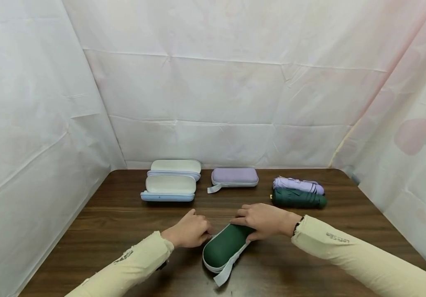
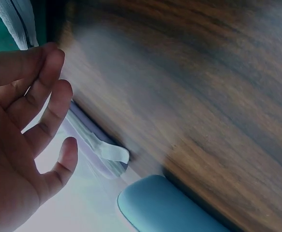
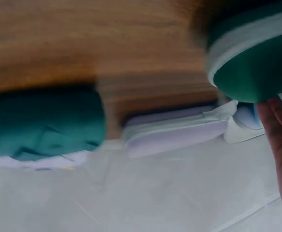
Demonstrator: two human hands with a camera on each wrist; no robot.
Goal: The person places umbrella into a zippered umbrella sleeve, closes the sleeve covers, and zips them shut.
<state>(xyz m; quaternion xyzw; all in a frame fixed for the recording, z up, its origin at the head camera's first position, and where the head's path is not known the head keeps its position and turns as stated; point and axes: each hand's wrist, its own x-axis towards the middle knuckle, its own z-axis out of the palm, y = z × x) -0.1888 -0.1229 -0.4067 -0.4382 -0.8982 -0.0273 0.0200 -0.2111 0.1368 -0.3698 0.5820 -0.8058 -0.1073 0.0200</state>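
A dark green zip case (image 1: pixel 228 246) with a pale grey zipper band and strap lies slantwise on the table, its lid down. Over its far right end, my right hand (image 1: pixel 266 220) grips the case, thumb on the near side and fingers across the far side. At the left edge is my left hand (image 1: pixel 190 229), thumb and forefinger pinched together right at the zipper. The left wrist view has those fingertips against the zipper band (image 2: pixel 22 24); the zipper pull itself is hidden by them. In the right wrist view, fingers lie along the green case (image 3: pixel 257 72).
Two cases, a light blue one (image 1: pixel 168 197) and a lilac-blue one (image 1: pixel 176 166), stand with lids raised at the back left. A purple zip case (image 1: pixel 235 176) lies at back centre. Folded umbrellas, lilac (image 1: pixel 304 186) and dark green (image 1: pixel 298 199), lie at the right. Sheeting (image 1: pixel 213 90) encloses the table.
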